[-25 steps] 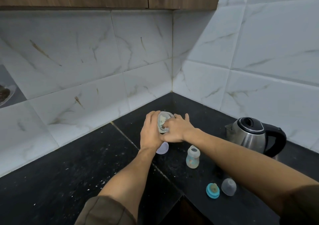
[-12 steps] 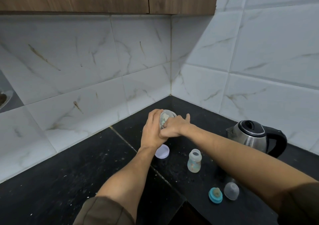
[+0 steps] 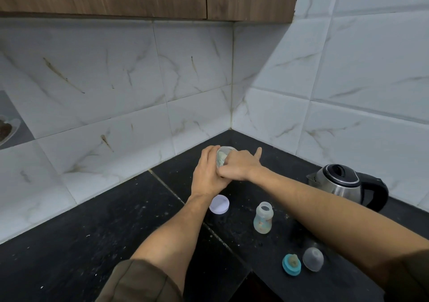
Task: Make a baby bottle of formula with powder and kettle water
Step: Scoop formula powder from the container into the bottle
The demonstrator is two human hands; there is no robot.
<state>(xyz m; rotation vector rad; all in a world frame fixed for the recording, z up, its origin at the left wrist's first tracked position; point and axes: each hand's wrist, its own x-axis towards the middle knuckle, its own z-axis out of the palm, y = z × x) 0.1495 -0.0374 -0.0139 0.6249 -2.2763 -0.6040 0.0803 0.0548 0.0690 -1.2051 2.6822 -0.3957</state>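
Observation:
A clear powder jar stands near the counter's back corner, its mouth open and pale powder showing inside. My left hand wraps around the jar's left side. My right hand is closed over the jar's mouth with its fingers reaching inside; whatever they hold is hidden. The jar's white lid lies flat on the counter just in front. An open, empty baby bottle stands upright to the right of the lid. A steel kettle with a black lid and handle sits at the right wall.
A teal ring with the bottle's teat and a clear dome cap lie near the front edge of the black counter. Tiled walls meet in the corner behind the jar. Wooden cabinets hang overhead.
My right hand has pushed a little deeper over the jar's mouth, and its fingers have curled tighter. The left hand keeps its hold on the jar.

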